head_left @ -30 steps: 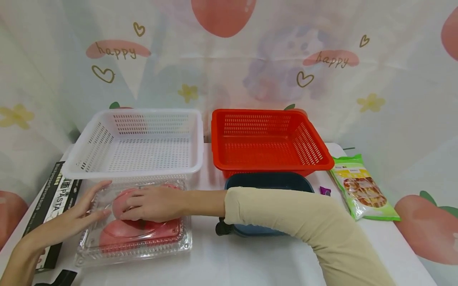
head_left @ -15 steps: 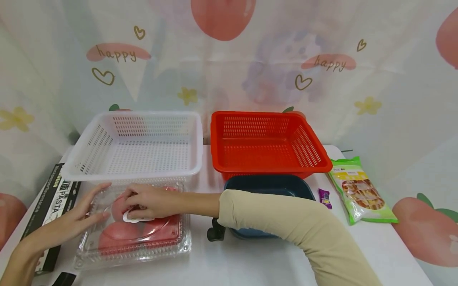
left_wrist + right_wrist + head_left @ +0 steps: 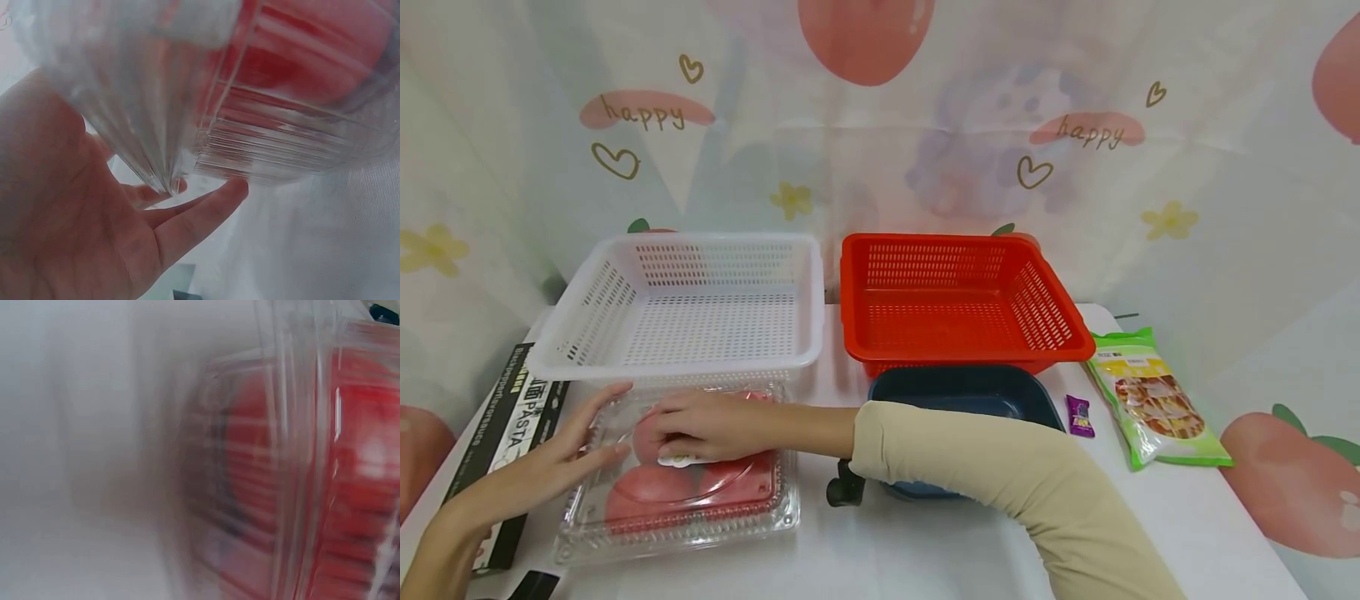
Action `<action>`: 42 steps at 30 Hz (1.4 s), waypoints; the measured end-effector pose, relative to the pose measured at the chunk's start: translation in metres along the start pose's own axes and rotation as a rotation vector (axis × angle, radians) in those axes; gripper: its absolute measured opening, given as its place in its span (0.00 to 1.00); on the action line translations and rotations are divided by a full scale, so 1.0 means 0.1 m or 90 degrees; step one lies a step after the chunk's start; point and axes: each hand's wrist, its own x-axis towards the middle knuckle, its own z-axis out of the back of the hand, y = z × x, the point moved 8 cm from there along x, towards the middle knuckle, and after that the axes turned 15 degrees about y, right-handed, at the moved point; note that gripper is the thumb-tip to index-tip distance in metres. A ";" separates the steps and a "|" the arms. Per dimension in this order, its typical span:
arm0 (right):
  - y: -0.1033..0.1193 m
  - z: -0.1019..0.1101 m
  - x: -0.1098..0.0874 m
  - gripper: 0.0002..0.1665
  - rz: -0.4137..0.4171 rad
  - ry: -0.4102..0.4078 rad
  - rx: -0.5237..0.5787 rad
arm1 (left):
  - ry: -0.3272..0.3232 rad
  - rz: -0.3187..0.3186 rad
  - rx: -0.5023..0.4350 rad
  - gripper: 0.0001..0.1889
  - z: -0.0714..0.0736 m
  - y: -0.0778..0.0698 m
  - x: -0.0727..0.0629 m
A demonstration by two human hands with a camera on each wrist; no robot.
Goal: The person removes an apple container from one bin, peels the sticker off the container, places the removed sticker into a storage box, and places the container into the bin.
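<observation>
A clear plastic container point(image 3: 587, 517) lies at the front left, with red and pink round-looking contents point(image 3: 647, 496) inside. My left hand point(image 3: 553, 467) rests along its left side, thumb and fingers spread. In the left wrist view, the left fingers point(image 3: 194, 225) extend beneath the ribbed edge of the container. My right hand point(image 3: 711, 425) is on top of the lid, its fingers bent over a small white piece point(image 3: 679, 461), mostly hidden by them. What this white piece is, I cannot tell. The right wrist view shows the container's clear rim point(image 3: 300, 456), blurred, and red contents.
Behind stand a white basket point(image 3: 681, 371) and a red basket point(image 3: 962, 354). A dark blue bin point(image 3: 940, 382) sits under the right sleeve point(image 3: 985, 450). At right are a small purple packet point(image 3: 1079, 417) and a green-and-yellow food bag point(image 3: 1161, 400); at left, a black-and-white pasta box point(image 3: 512, 425).
The right hand's fingers have bent and shifted over the lid, and the white piece has come into sight beneath them. The left hand and container stay put.
</observation>
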 end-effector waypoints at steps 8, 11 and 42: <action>0.02 -0.06 0.08 0.19 -0.062 0.040 -0.109 | -0.007 0.008 0.017 0.39 0.00 0.00 -0.01; 0.05 -0.07 0.08 0.17 -0.067 0.045 -0.145 | -0.008 0.008 0.020 0.39 0.01 0.00 -0.01; -0.05 -0.05 0.09 0.11 -0.059 0.046 -0.025 | 0.002 -0.010 -0.005 0.39 0.00 -0.04 -0.01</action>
